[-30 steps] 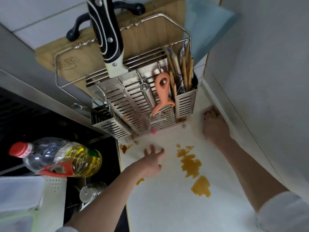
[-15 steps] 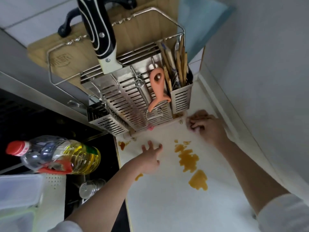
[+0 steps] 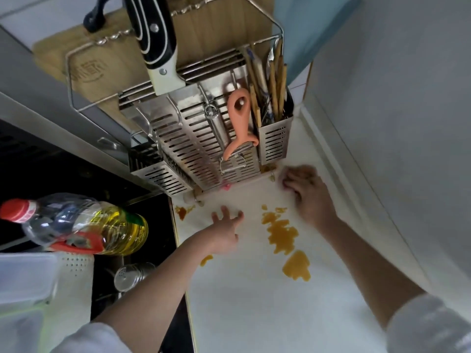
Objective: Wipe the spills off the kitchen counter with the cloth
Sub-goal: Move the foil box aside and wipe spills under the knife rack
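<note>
Orange-brown spills lie on the white counter [image 3: 242, 301]: a large blotch [image 3: 280, 233], a second one [image 3: 297, 268] nearer me, and small spots at the left edge [image 3: 182, 211] and beside my left wrist [image 3: 206, 259]. My left hand [image 3: 225, 230] rests flat on the counter with its fingers spread, left of the large blotch. My right hand [image 3: 307, 192] sits just behind the spills at the foot of the rack, fingers curled down as if gripping a pale cloth. The cloth is hardly separable from the white counter and mostly hidden under the hand.
A steel utensil rack [image 3: 204, 154] with a knife [image 3: 153, 34], an orange peeler [image 3: 239, 123] and chopsticks [image 3: 275, 80] stands at the counter's back. Left are a black stove [image 3: 76, 174], an oil bottle [image 3: 89, 225] and a shaker [image 3: 132, 273]. A wall [image 3: 395, 123] bounds the right.
My right hand has come from the back right corner leftward to the rack's foot, its fingers curling. My left hand has stayed flat in place.
</note>
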`<act>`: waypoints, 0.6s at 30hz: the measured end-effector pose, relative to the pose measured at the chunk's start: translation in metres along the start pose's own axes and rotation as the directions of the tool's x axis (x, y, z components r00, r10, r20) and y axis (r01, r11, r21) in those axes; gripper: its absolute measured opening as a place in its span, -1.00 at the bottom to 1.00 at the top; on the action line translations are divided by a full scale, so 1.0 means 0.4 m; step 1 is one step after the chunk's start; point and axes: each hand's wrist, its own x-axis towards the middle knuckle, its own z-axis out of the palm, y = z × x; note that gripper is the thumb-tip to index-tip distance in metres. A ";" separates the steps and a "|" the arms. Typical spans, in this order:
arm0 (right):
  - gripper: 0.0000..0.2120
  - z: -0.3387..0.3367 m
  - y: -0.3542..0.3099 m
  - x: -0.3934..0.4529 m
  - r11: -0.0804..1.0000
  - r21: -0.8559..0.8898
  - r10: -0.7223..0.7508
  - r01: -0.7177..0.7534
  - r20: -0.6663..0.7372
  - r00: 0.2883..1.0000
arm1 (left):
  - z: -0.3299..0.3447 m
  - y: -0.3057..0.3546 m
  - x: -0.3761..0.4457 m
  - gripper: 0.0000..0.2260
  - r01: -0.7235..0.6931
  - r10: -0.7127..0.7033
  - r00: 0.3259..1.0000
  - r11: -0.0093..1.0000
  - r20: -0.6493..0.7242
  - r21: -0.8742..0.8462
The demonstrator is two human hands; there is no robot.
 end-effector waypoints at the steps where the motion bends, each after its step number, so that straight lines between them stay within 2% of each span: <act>1: -0.61 0.010 -0.027 -0.082 1.000 0.020 -0.023 0.022 0.057 0.998 | 0.001 0.002 0.001 -0.45 0.004 -0.004 1.000 1.000 -0.005 0.009; 2: -0.58 0.019 -0.055 -0.151 0.992 0.075 -0.107 0.099 0.115 0.988 | 0.002 0.003 0.002 -0.45 0.016 -0.016 1.000 1.000 -0.009 0.019; 4: -0.61 0.007 -0.093 -0.220 0.958 0.152 -0.279 0.245 0.276 0.920 | 0.001 0.004 -0.001 -0.45 0.028 -0.027 0.999 0.999 -0.016 0.024; 5: -0.62 -0.004 -0.088 -0.205 0.952 0.135 -0.305 0.275 0.314 0.899 | -0.001 0.004 -0.004 -0.45 0.026 -0.025 1.000 0.999 -0.014 0.024; 6: -0.62 -0.004 -0.059 -0.163 0.962 0.069 -0.272 0.264 0.292 0.917 | -0.003 0.004 -0.004 -0.45 0.021 -0.020 1.000 1.000 -0.013 0.019; 7: -0.63 -0.001 -0.022 -0.108 0.981 -0.017 -0.184 0.193 0.235 0.955 | -0.006 0.005 -0.004 -0.45 0.014 -0.014 1.000 1.000 -0.012 0.013; 8: -0.62 0.005 0.015 -0.052 0.991 -0.106 -0.065 0.082 0.161 0.985 | -0.004 0.005 -0.005 -0.44 0.011 -0.011 1.000 1.000 -0.009 0.009; 10: -0.59 0.033 0.030 0.018 0.967 -0.206 0.170 -0.153 0.068 0.983 | -0.003 0.007 -0.008 -0.44 0.017 -0.017 1.000 1.000 -0.012 0.020; 11: -0.58 0.056 0.002 0.020 0.956 -0.212 0.217 -0.205 0.038 0.975 | -0.003 0.006 -0.008 -0.44 0.018 -0.018 1.000 0.999 -0.012 0.030; 12: -0.58 0.078 -0.037 0.002 0.960 -0.202 0.202 -0.196 0.014 0.979 | -0.003 0.004 -0.006 -0.43 0.018 -0.018 1.000 0.999 -0.009 0.028; 14: -0.59 0.097 -0.123 -0.089 0.992 -0.120 0.053 -0.048 0.040 0.998 | -0.003 0.002 -0.003 -0.43 0.020 -0.020 1.000 1.000 -0.001 0.012; 15: -0.59 0.093 -0.153 -0.146 0.996 -0.054 -0.067 0.073 0.109 0.992 | -0.003 0.003 -0.003 -0.43 0.019 -0.019 1.000 1.000 -0.003 0.011; 17: -0.64 0.059 -0.161 -0.224 0.964 0.091 -0.265 0.250 0.290 0.920 | 0.001 0.005 -0.005 -0.43 0.018 -0.017 1.000 1.000 -0.011 0.018; 18: -0.67 0.035 -0.132 -0.224 0.953 0.112 -0.303 0.282 0.313 0.900 | 0.002 0.006 -0.006 -0.43 0.020 -0.019 1.000 1.000 -0.012 0.021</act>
